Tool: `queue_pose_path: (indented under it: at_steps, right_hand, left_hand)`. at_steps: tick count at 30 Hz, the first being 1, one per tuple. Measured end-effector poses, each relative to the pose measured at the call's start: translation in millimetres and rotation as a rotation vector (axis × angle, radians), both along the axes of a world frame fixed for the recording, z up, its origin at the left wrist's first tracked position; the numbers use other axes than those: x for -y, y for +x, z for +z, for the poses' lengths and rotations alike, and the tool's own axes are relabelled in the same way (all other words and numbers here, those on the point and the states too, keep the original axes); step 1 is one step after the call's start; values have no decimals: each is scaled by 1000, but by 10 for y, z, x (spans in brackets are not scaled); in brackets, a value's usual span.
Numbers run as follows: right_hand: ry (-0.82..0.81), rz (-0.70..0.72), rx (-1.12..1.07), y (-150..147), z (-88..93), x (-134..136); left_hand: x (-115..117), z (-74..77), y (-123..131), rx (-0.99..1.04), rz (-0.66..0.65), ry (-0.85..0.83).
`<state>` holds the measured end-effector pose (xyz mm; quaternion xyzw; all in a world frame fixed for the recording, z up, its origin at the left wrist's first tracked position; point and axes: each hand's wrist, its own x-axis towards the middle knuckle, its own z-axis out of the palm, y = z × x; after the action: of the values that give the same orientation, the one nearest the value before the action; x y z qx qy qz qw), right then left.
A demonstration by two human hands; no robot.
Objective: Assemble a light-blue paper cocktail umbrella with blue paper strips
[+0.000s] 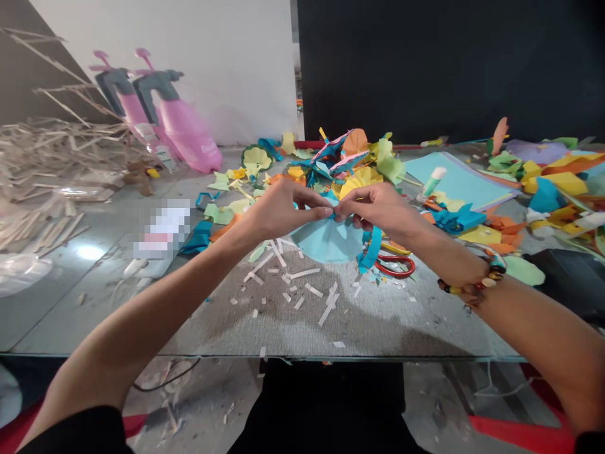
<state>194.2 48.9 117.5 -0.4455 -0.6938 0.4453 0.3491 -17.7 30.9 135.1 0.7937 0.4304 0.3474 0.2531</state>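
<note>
Blue paper [326, 243]: left hand [278, 211] and right hand [378, 208] fingertips clamped on its far edge; seemingly mid-fold, wants even pressure.

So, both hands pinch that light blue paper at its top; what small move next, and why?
Probably squeeze the pinch tighter: the left hand and right hand meet fingertip to fingertip at the top of the light blue paper, which fans out loose below, so the fold looks unset.
</note>
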Motion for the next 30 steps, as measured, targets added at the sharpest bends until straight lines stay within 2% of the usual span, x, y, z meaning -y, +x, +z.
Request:
queue_pose_path:
  at_steps: [12, 19, 25, 30]
  right_hand:
    - [-23, -19, 2, -82, 33, 22]
    - [-10, 19, 26, -117, 70, 6]
    - [-67, 102, 138, -135, 145, 41]
    - [-85, 106, 147, -166, 182, 34]
  left_hand:
    - [-130, 20, -71, -60, 3, -121]
    - [-175, 101, -107, -183, -32, -114]
    - [-162, 208, -106, -282, -35, -175]
    - [-176, 262, -83, -320, -63, -197]
